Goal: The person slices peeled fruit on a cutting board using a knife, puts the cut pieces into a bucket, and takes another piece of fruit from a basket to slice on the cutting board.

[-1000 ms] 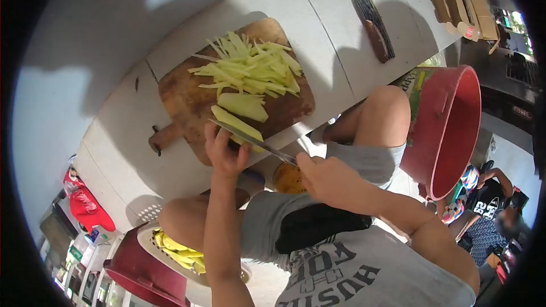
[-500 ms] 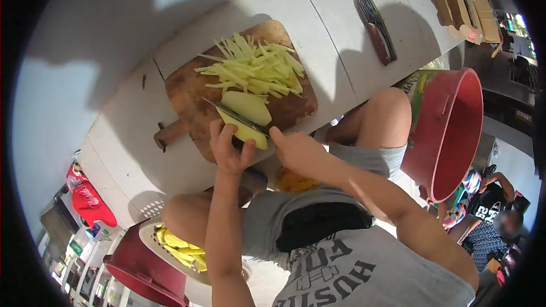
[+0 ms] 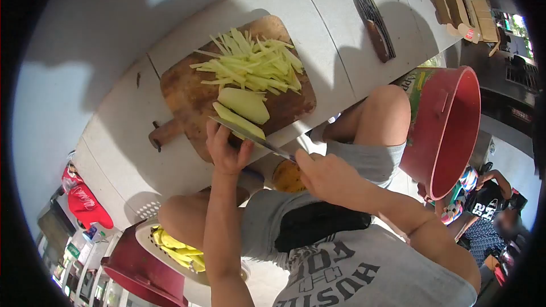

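A wooden cutting board [image 3: 190, 99] carries a heap of pale green fruit strips [image 3: 250, 62]. Below the heap lies a flat pale green fruit slice [image 3: 244, 105], and beside it a narrower fruit piece [image 3: 234, 120]. My left hand [image 3: 227, 150] is closed at the near side of this piece, fingers at one end and thumb towards the other; its grip is partly hidden by the blade. My right hand [image 3: 330, 176] is wrapped round the handle of a knife [image 3: 261, 142]. The blade slants along the piece's near edge, its tip by my left fingers.
A second, dark-bladed knife [image 3: 375, 25] rests on the tiled surface [image 3: 318, 68]. One red tub [image 3: 438, 136] stands right, another red tub [image 3: 142, 273] lower left, by a basket of yellow-green pieces [image 3: 176, 247]. A person [image 3: 486, 210] is at far right.
My right hand has drawn the knife back towards me and to the right, off the fruit's middle to its near edge. My left hand has shifted slightly left.
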Demonstrator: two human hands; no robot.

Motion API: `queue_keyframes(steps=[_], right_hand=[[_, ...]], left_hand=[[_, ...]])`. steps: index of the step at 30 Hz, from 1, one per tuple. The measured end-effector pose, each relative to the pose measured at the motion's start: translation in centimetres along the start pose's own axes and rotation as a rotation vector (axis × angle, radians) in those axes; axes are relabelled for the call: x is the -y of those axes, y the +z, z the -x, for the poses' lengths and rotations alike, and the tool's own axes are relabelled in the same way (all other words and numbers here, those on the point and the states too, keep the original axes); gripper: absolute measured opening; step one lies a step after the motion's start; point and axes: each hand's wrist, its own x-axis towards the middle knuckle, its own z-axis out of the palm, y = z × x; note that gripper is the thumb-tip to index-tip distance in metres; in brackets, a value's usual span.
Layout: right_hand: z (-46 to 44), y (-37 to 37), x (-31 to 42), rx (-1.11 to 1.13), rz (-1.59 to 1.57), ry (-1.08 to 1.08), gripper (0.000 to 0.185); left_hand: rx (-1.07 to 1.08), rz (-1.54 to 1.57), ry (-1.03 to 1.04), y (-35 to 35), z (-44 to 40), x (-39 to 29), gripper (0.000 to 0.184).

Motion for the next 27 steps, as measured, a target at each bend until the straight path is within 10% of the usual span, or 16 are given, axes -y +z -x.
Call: queue_keyframes(steps=[27], right_hand=[[-0.2, 0.6, -0.2, -0.075, 0.084, -0.122, 0.027]], left_hand=[[0.008, 0.045, -0.046, 0.1, 1.0, 0.6, 0.053]])
